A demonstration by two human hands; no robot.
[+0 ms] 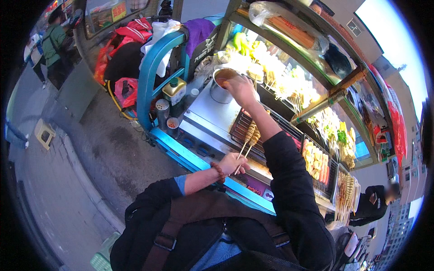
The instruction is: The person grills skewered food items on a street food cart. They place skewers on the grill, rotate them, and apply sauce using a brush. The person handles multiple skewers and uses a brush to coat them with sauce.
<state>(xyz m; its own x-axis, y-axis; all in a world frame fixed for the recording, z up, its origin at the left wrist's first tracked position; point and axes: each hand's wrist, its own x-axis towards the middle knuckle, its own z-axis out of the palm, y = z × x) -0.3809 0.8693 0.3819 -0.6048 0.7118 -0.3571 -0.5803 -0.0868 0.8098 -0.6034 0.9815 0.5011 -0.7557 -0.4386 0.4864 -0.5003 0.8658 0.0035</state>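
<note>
My left hand [233, 164], below a bead bracelet [218, 172], grips the stick ends of two skewers [251, 134]. Spiral-shaped browned food covers their far ends, which lie over a dark wire grill rack [238, 128]. Reaching past them, my right hand [242, 90] is at the rim of a round metal pot [219, 94] that contains reddish-brown sauce. That hand is blurred, and whether its fingers hold anything cannot be seen. Beneath the pot is a flat metal top [212, 109] beside the rack.
Left of the pot stand a shaker [162, 109], a metal cup [173, 124] and a green-capped tin [174, 89]. Blue frame posts [144, 81] bound the stall. Sausages [323, 166] lie farther right, with lit skewers [291, 84] behind. A person [374, 205] stands at the right.
</note>
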